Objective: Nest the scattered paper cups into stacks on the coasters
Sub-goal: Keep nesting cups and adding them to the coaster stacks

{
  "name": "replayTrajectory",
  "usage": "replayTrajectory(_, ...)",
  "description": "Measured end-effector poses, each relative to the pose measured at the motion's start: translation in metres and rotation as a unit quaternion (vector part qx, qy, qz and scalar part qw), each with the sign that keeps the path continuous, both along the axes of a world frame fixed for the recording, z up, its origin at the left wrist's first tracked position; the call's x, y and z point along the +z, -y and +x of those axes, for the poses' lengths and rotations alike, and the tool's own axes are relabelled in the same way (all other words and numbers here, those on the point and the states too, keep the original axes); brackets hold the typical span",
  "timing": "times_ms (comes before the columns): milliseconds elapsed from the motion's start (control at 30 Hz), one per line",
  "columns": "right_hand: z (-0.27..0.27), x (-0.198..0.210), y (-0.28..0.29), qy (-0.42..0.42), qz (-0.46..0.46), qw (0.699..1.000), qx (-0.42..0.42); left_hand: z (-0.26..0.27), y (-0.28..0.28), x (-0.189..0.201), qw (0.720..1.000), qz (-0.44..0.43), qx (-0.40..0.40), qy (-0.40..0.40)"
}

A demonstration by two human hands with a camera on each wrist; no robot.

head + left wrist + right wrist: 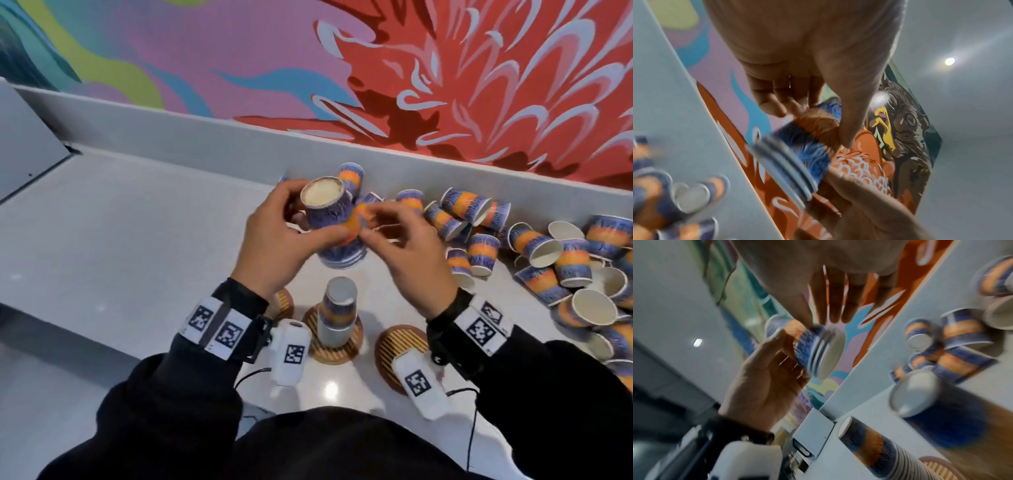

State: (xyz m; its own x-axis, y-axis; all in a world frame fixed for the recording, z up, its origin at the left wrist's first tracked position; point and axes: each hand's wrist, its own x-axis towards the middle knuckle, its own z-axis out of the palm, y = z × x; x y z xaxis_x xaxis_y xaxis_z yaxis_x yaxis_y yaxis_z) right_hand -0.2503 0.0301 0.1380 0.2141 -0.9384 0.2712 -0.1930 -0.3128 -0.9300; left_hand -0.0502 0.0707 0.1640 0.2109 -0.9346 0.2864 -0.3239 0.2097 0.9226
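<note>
Paper cups nested in a short held stack (334,222), gripped upside down above the pale grey counter (137,240).

The left hand (274,246) curls round the held stack, thumb on its orange band; the right hand (411,253) pinches its side with loosely bent fingers. Below it, nearer the person, a taller stack (337,313) stands on the middle coaster (337,349), with another coaster (400,346) to the right. Scattered cups (548,246) lie right of the held stack, against the counter's low grey upstand. A bright mural wall (445,68) rises behind.
</note>
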Motion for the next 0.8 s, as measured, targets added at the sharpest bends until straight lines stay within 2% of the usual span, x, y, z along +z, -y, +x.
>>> replayTrajectory(67, 0.028, 0.000, -0.003, -0.085, -0.023, 0.996, 0.034, 0.027, -0.002, 0.000, 0.999, 0.003, 0.015, 0.039)
replayTrajectory(233, 0.108, -0.001, -0.004, -0.108, 0.034, 0.989, 0.098, 0.095, -0.011, -0.005, 0.995, 0.024, 0.051, 0.087)
replayTrajectory(367, 0.148, -0.017, -0.004, -0.136, 0.094, 0.981, 0.101, 0.131, -0.012, -0.030, 0.994, 0.053, 0.055, 0.077)
replayTrajectory(500, 0.162, -0.035, -0.007, -0.188, 0.122, 0.971, 0.082, 0.145, -0.007, -0.069, 0.993, 0.089, 0.035, 0.072)
replayTrajectory(667, 0.167, -0.075, -0.013, -0.279, 0.169, 0.942, 0.083, 0.141, -0.005, -0.120, 0.984, 0.145, -0.009, 0.101)
replayTrajectory(800, 0.168, -0.096, -0.019, -0.271, 0.181, 0.943, 0.061, 0.142, -0.004, -0.133, 0.981, 0.152, -0.013, 0.118)
